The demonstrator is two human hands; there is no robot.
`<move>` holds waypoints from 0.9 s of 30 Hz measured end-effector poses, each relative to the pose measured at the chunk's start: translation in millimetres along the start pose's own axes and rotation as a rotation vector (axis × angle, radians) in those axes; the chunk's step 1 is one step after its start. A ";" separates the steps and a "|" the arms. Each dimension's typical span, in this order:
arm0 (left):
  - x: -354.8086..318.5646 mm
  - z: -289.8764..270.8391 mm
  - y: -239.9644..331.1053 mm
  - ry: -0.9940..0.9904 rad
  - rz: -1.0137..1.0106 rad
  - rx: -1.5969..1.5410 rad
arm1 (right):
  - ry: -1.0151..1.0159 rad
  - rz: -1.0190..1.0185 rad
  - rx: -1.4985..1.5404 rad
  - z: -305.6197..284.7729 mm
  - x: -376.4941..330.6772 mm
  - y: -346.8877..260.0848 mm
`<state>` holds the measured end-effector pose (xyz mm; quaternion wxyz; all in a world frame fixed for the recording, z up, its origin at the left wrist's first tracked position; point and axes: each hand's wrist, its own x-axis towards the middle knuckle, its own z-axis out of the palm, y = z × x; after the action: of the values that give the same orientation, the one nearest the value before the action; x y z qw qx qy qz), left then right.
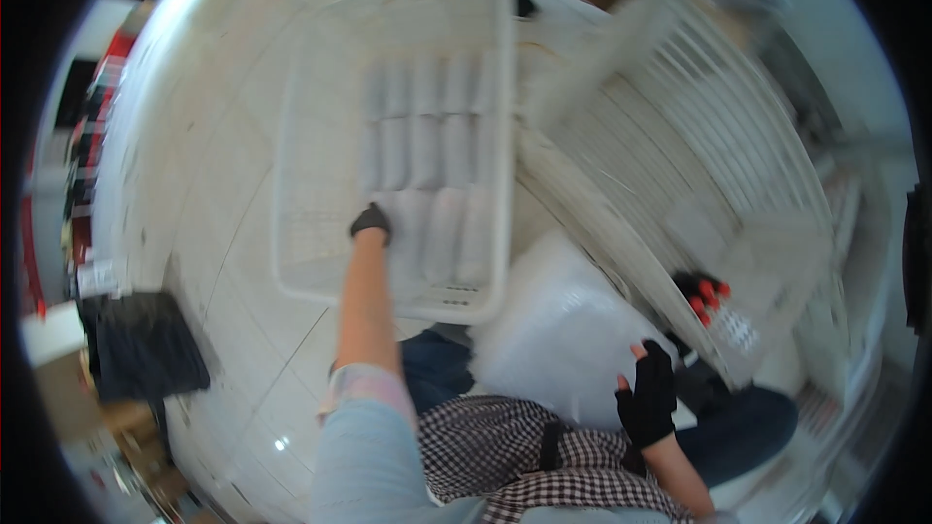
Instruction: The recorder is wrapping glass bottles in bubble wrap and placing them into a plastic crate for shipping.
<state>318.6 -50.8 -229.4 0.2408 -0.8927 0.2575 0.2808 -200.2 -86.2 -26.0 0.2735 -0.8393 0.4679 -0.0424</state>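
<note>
My left hand (371,221), in a black fingerless glove, reaches forward into a white plastic basket (500,136) on the floor. It rests on a rolled white towel (413,233) in the nearest row. Several rolled white towels (427,121) lie in rows in the basket's right half. My right hand (649,390), also gloved in black, grips the lower edge of a clear plastic bag holding white material (558,330) on my lap. The picture is blurred by motion.
A white slatted rack (699,126) leans at the right. Beside it lies a clear bag with red and black items (714,306). A black bag (146,344) sits on the white tiled floor (214,184) at the left.
</note>
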 end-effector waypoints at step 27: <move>-485.4 33.0 150.6 0.573 1.258 -0.599 | 0.131 -0.092 0.737 2.9 -19.0 20.2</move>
<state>-127.9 12.5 7.3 -0.2945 -0.6426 0.6839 0.1803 -225.3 -78.0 -35.0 0.5244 -0.7002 0.3997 -0.2738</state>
